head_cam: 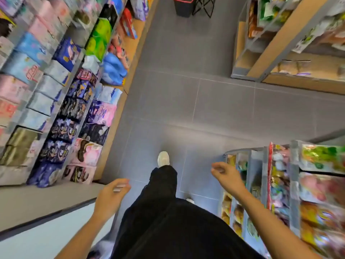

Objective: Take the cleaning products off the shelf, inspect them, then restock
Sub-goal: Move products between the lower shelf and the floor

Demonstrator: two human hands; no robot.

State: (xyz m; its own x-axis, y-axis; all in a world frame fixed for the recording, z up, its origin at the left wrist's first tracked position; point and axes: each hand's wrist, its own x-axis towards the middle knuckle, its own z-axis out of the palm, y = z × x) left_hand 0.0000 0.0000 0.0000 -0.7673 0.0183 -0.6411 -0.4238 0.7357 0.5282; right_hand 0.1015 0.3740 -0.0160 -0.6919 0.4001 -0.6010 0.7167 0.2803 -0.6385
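Both hands carry nothing, so best slow down & read labels before reaching; cleaning products not spotted, all too blurred. Count, L to R: 1 tan-edged metal rack of pastel paper packs (116,116), left hand (112,195) w/ fingers loosely curled, 1 white shoe (163,158), right hand (226,174) likewise, 1 near grey rack of bright snack bags (295,184), 1 far tan-and-grey rack (276,42).

The floor tiles (214,101) are grey, matt and smooth. The shelf frames (242,77) look like grey painted metal and carry tan, wood-like shelf boards (276,40), while the snack packets (321,193) are glossy plastic film that catches the light. The trousers (164,212) are black matt cloth, and the basket (183,8) looks like dark plastic mesh.
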